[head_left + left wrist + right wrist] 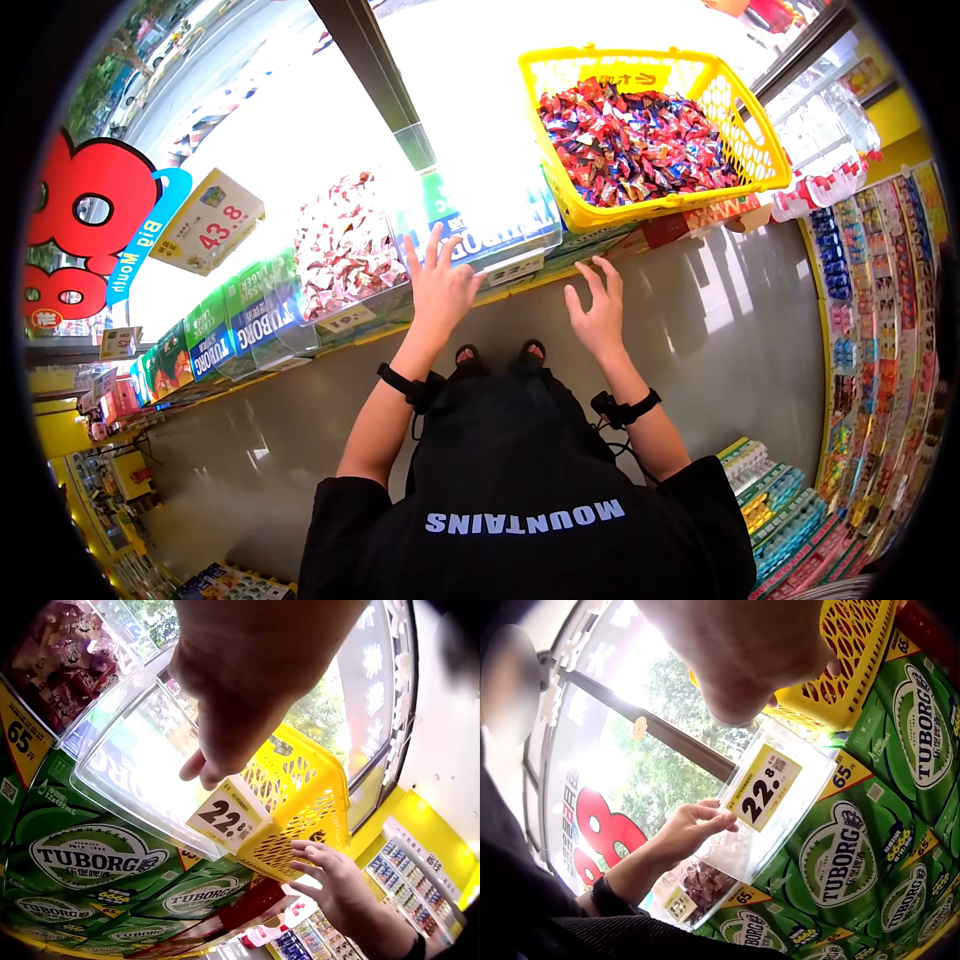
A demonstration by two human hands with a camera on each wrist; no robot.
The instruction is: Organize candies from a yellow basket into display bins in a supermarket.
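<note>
The left hand (pixel 440 285) pinches the edge of a white-and-yellow price card (pixel 515 268) marked 22.8, its other fingers raised. The right wrist view shows that hand (pixel 686 836) with thumb and a fingertip at the card (pixel 763 787). Behind the card is a clear plastic bin (pixel 135 799); no candy shows in it. Holding nothing, the right hand (pixel 597 310) has its fingers apart, below the front of a yellow basket (pixel 620 215) of red and blue wrapped candy (pixel 640 140). The left wrist view shows the right hand (pixel 334 877) beside the basket.
A second clear bin of wrapped candy (pixel 345 250) stands to the left, with a 43.8 price sign (pixel 212 222) beyond it. Green Tuborg boxes (pixel 86 855) lie under the bins. A window runs behind, and stocked shelves (pixel 880 350) stand at the right.
</note>
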